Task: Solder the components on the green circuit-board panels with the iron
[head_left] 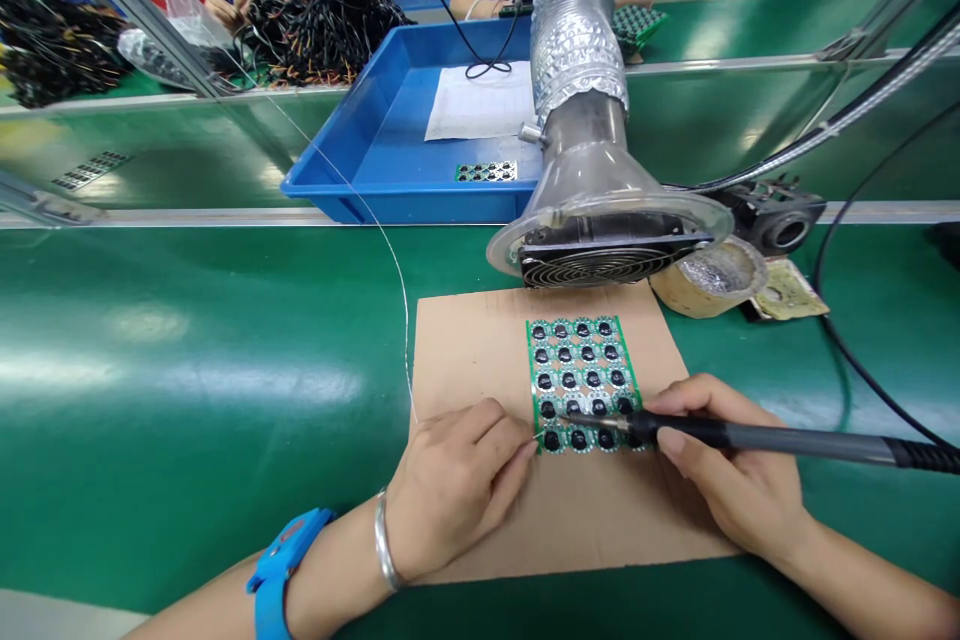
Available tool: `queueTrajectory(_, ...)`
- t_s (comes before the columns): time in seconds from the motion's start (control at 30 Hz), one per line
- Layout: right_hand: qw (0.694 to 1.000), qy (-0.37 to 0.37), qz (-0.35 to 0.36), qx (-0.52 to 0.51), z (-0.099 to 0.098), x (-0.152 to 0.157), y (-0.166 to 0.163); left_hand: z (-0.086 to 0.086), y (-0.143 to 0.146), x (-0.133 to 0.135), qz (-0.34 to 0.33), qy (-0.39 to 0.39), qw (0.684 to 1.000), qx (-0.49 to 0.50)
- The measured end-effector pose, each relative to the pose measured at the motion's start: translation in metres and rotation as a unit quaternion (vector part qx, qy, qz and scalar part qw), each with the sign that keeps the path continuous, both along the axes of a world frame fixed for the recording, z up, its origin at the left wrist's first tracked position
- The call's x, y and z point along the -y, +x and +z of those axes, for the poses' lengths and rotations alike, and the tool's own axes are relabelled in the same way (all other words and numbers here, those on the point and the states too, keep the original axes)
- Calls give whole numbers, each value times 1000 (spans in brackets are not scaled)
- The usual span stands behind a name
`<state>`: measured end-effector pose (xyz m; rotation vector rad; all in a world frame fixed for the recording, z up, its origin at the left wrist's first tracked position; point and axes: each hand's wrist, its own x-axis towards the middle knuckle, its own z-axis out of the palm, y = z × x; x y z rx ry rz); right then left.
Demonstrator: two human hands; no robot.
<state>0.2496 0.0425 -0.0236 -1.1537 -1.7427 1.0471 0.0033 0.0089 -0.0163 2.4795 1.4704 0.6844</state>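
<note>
A green circuit board panel (580,367) with rows of round black parts lies on a flat sheet of cardboard (472,350). My right hand (731,470) grips a soldering iron (780,438) by its dark handle, the tip pointing left over the lower rows of the panel. From the upper left a thin solder wire (403,280) runs down to my left hand (465,480). The fingers of that hand are pinched on the wire, and its short end shows at the panel's lower left corner, close to the iron's tip.
A fume extractor hood (611,220) hangs just above the cardboard. Behind it stands a blue tray (352,170) with paper and a small board panel (486,172). At right are a round tub (709,280) and a sponge (787,290). Black cables (322,20) and co-workers sit beyond.
</note>
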Motion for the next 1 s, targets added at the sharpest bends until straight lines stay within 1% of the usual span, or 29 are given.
queueTrajectory(0.17,1000,-1,-4,7,0,0,-2,-2,1,-2,4,11,1000,-2)
queueTrajectory(0.4,1000,0,-16,-5,0,1,0,1,0,1,4,7,1000,-1)
queueTrajectory(0.67,1000,-2,-14,-7,1,0,-2,-2,3,-3,-2,16,1000,-8)
queueTrajectory(0.77,999,-13,-20,-33,1,1,0,2,2,-2,-1,2,1000,17)
queueTrajectory(0.83,997,-32,-29,-60,-1,1,3,6,1,-1,0,-18,999,49)
queueTrajectory(0.93,992,-59,-59,-98,-4,0,11,11,1,0,-14,-47,994,96)
queueTrajectory(1.0,989,-64,-82,-109,-5,-2,15,11,2,0,-24,-53,993,107)
